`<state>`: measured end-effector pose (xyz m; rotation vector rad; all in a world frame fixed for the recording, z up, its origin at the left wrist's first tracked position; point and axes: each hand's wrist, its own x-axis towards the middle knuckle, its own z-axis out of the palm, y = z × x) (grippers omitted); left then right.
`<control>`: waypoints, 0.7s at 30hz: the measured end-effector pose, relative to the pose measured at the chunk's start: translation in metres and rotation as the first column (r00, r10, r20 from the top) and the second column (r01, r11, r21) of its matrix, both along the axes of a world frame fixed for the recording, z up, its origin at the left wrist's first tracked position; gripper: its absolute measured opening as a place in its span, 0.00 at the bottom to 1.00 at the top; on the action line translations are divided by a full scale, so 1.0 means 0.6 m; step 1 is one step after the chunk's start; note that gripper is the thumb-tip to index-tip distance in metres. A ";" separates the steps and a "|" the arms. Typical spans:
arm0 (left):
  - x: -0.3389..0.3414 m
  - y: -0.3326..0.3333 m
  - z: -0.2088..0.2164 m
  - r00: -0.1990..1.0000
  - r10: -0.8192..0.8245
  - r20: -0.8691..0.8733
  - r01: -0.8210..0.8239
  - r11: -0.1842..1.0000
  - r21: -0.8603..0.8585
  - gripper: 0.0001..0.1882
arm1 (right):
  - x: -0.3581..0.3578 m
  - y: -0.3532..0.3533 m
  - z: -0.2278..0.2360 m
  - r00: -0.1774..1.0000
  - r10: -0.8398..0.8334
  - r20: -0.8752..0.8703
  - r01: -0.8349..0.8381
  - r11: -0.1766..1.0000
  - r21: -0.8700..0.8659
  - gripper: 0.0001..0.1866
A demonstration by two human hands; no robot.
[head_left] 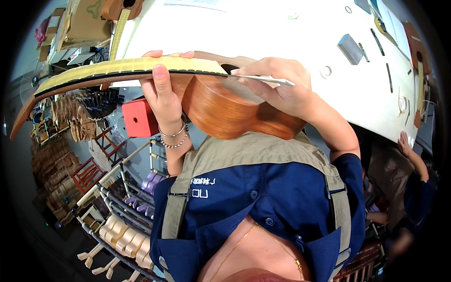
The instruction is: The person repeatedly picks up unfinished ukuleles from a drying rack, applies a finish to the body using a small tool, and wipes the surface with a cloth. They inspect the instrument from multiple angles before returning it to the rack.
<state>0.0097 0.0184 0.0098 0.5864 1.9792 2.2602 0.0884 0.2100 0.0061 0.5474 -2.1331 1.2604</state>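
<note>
A brown wooden ukulele (225, 110) lies on its side against my apron, its neck pointing left. Yellow masking tape (117, 66) covers the fretboard face. My left hand (162, 96) grips the neck near the body, thumb on the near edge and fingertips over the far side. Between the thumb and fingers of my right hand (289, 84) is a thin, pale folded strip (275, 80), perhaps paper or sandpaper. Its tip meets the fretboard end beside the sound hole (229, 68), which is partly hidden.
On the white table (282, 37) are a grey-blue block (350, 49), a tape ring (326, 71) and several dark sticks. Another ukulele (123, 8) is at far left. A red stool (140, 117) and a parts rack (124, 235) stand left; a co-worker's hand (404, 144) touches the table's right edge.
</note>
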 end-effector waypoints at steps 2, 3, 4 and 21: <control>0.002 0.005 0.003 1.000 0.002 -0.015 -0.001 1.000 0.008 0.18 | -0.012 -0.008 -0.003 0.998 0.019 -0.058 -0.020 1.000 -0.016 0.07; 0.003 0.006 0.005 1.000 0.003 -0.022 -0.002 1.000 0.012 0.18 | -0.015 -0.010 0.000 0.998 0.024 -0.058 -0.025 1.000 -0.004 0.07; 0.003 0.007 0.004 1.000 0.004 -0.018 -0.003 1.000 0.016 0.18 | -0.019 -0.011 0.003 0.998 0.030 -0.056 -0.029 1.000 0.009 0.08; -0.007 -0.002 -0.006 0.999 -0.013 -0.030 0.013 1.000 0.009 0.17 | 0.001 -0.005 -0.015 0.999 -0.025 0.040 0.026 0.999 -0.024 0.07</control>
